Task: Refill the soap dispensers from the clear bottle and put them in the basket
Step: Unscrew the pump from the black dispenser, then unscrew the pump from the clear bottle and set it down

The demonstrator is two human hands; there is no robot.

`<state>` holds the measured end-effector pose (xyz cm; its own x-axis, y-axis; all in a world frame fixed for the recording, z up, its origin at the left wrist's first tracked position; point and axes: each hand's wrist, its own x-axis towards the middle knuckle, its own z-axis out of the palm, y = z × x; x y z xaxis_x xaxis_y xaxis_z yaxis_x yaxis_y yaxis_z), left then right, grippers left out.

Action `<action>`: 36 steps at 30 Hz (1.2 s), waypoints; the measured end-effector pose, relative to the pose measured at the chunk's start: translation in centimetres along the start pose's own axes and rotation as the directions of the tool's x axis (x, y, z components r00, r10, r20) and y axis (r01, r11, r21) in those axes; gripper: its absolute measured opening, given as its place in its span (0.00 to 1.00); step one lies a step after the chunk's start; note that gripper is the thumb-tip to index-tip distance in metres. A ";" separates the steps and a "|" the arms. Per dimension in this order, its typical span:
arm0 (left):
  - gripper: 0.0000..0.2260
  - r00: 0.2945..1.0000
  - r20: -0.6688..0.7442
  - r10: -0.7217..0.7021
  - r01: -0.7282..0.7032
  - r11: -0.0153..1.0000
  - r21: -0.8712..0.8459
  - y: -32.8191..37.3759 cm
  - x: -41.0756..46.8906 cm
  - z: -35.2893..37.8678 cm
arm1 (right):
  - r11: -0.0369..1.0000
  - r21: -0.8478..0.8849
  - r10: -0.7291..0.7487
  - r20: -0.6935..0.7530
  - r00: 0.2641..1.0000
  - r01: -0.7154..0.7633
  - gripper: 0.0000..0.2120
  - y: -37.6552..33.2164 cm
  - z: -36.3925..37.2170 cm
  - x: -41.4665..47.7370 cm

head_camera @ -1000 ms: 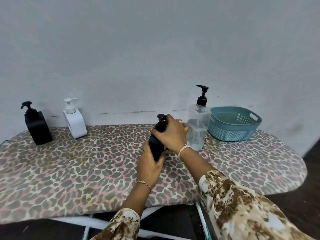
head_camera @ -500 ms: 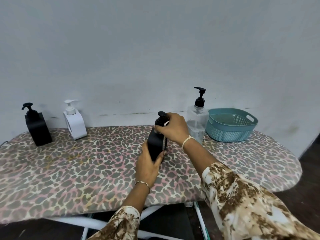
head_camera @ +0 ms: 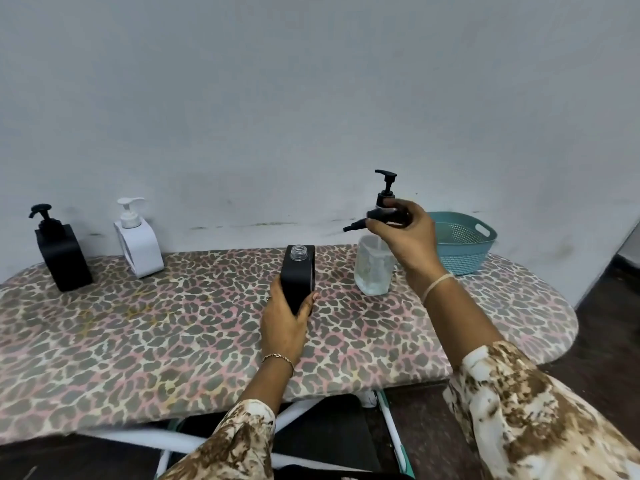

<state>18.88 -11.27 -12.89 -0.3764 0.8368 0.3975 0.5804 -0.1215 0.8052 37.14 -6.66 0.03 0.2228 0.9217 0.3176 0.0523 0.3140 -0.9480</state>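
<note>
My left hand [head_camera: 284, 322] grips the base of a black square dispenser [head_camera: 298, 275] standing at the middle of the board, its clear threaded neck open with no pump on it. My right hand [head_camera: 403, 233] holds the removed black pump head [head_camera: 370, 218] in the air to the right, above and in front of the clear bottle [head_camera: 372, 268]. The clear bottle still carries its own black pump. A teal basket [head_camera: 465, 247] stands behind my right hand at the board's far right.
Another black dispenser [head_camera: 62, 252] and a white dispenser [head_camera: 138, 242] stand at the far left by the wall. All rest on a leopard-print ironing board [head_camera: 138, 334]; its rounded end [head_camera: 554, 317] is at the right, with dark floor beyond.
My right hand has taken the pump head off the black dispenser and lifted it up and to the right. My left hand stays on the dispenser body.
</note>
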 end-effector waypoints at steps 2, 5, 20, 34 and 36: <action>0.29 1.000 -0.014 0.002 -0.002 1.000 -0.001 -0.1 0.1 0.0 | 0.999 -0.041 0.023 -0.016 1.000 -0.024 0.18 1.8 -1.0 -1.0; 0.31 1.000 -0.019 0.016 -0.015 1.000 0.016 -0.3 0.1 0.1 | 0.981 -0.185 0.063 0.013 0.998 -0.059 0.14 5.2 -1.3 -2.3; 0.38 1.000 -0.007 -0.013 0.014 0.999 0.031 0.0 0.0 0.1 | 0.575 -0.796 -0.049 0.194 0.980 0.186 0.17 11.9 -1.5 -5.3; 0.38 0.936 -0.071 0.345 -0.343 0.939 0.041 7.9 3.7 0.6 | 0.707 -0.658 -0.385 -0.051 0.921 0.259 0.20 4.1 -0.7 1.3; 0.34 0.943 0.001 0.332 -0.331 0.940 -0.082 10.1 4.5 1.5 | 0.698 -0.673 -0.386 -0.065 0.920 0.245 0.21 3.1 -0.3 2.8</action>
<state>24.16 -7.88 -3.64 -0.1616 0.7495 0.6419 0.6112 -0.4347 0.6615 38.22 -3.18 -2.06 0.2483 0.7123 0.6565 0.7464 0.2913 -0.5983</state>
